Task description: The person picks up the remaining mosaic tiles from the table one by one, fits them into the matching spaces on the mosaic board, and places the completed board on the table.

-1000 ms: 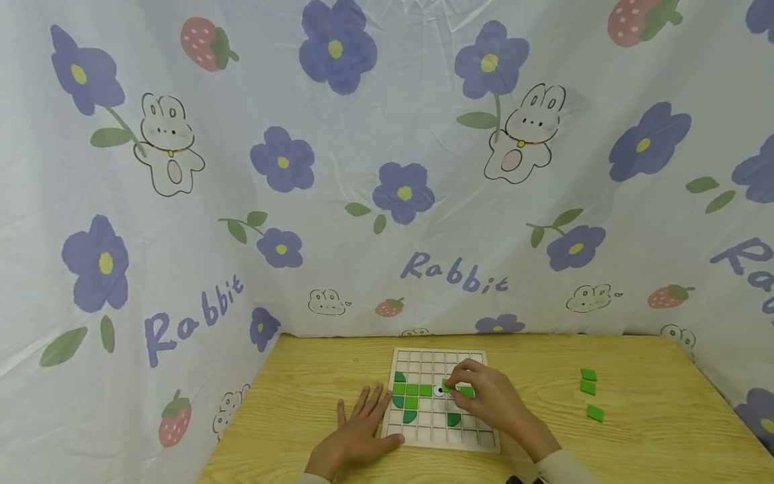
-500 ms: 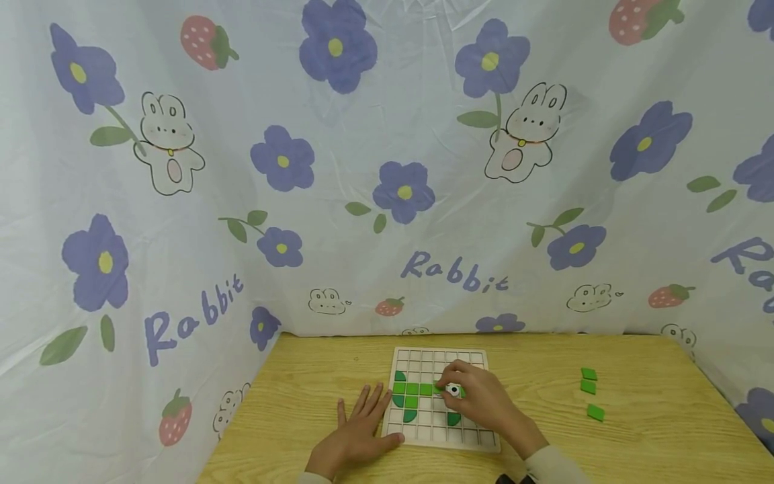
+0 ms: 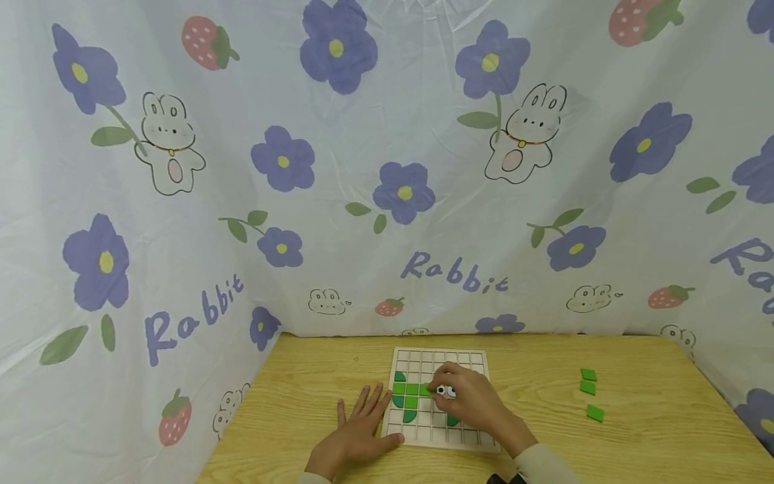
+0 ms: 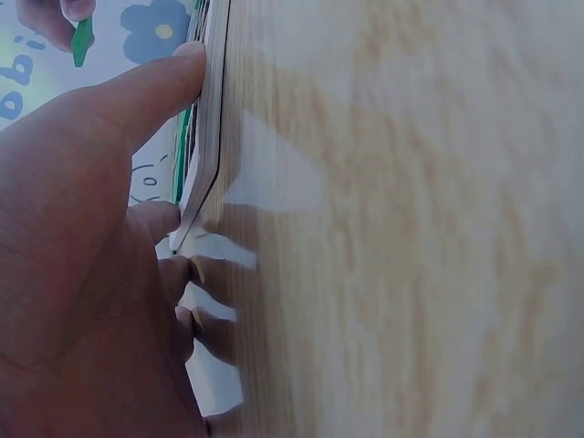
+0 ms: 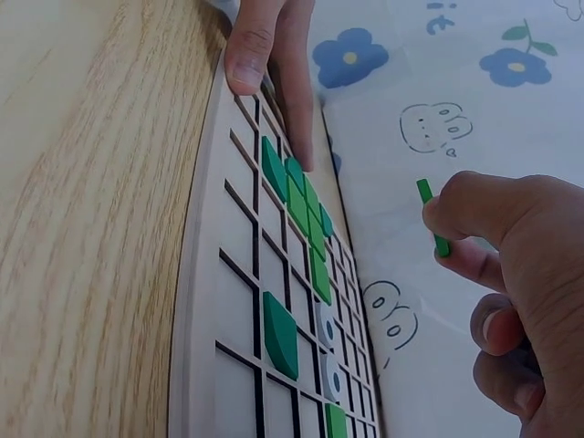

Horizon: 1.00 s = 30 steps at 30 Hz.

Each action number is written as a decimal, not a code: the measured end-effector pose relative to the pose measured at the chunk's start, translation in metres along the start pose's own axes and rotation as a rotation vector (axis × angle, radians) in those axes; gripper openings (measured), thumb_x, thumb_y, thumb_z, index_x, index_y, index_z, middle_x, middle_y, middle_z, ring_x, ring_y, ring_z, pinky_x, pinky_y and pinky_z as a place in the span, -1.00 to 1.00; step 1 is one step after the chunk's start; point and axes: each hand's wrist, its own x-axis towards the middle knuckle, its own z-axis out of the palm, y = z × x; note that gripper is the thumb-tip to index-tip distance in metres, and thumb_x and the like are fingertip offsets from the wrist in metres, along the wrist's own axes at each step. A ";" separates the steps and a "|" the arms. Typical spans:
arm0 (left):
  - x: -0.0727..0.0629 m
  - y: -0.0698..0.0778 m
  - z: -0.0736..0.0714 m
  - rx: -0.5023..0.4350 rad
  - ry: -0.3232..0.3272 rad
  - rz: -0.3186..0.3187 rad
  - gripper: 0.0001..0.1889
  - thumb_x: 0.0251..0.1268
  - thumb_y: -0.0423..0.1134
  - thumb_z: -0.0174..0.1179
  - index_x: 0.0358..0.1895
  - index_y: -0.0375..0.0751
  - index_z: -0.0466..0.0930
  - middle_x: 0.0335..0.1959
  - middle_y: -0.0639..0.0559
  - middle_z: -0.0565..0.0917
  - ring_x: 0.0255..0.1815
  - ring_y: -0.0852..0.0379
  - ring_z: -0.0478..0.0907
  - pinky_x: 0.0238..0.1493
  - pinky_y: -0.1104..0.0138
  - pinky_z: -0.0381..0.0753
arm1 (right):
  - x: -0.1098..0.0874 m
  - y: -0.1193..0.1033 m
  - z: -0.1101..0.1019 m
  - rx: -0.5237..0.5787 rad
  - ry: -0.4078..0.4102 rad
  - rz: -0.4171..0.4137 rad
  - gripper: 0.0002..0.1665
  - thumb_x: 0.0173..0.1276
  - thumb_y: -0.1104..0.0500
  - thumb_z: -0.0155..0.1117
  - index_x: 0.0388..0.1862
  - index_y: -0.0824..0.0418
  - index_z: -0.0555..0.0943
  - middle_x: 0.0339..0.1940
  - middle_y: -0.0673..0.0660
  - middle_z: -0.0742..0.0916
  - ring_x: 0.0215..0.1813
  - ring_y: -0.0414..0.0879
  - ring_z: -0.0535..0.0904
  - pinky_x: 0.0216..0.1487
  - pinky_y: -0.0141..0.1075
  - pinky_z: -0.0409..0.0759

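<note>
My right hand [image 3: 474,400] pinches a thin green tile [image 5: 442,245] between thumb and finger, above the wooden grid board [image 3: 423,433]. Lying flat with fingers spread, my left hand [image 3: 357,430] is at the board's left edge, its thumb at the near corner. Bright green squares [image 5: 297,203] and dark green rounded pieces [image 5: 274,169] fill cells at the board's left side. Two white eye tiles [image 5: 327,326] sit side by side in the same row, partly covered by my right hand in the head view. Another dark green rounded piece [image 5: 280,335] lies nearer me.
Several loose green diamond-shaped tiles [image 3: 595,413] lie on the wooden table [image 3: 653,430] to the right of the board. Behind the table and at its left hangs a white curtain [image 3: 357,269] printed with flowers and rabbits.
My right hand has moved left across the board with the green tile, past the eye tiles toward the green squares. The left hand stays in place.
</note>
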 end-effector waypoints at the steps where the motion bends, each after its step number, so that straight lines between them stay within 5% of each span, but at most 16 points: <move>1: 0.000 0.000 0.000 0.001 0.000 -0.001 -0.01 0.46 0.41 0.15 0.77 0.00 0.03 0.81 -0.09 -0.04 0.82 -0.29 -0.21 0.50 -0.60 -0.50 | 0.000 0.000 0.001 -0.003 -0.003 0.000 -0.89 0.35 0.17 0.57 -0.15 0.06 0.86 -0.07 -0.06 0.77 -0.23 -0.07 0.75 -0.28 -0.39 0.62; 30: 0.001 -0.003 0.002 0.009 0.001 0.009 0.00 0.47 0.43 0.13 0.77 0.01 0.01 0.82 -0.09 -0.06 0.82 -0.29 -0.22 0.49 -0.60 -0.49 | 0.002 0.011 0.035 -0.121 -0.103 0.049 -0.91 0.35 0.07 0.60 -0.19 -0.03 0.86 -0.07 -0.12 0.78 -0.17 -0.22 0.76 -0.27 -0.37 0.69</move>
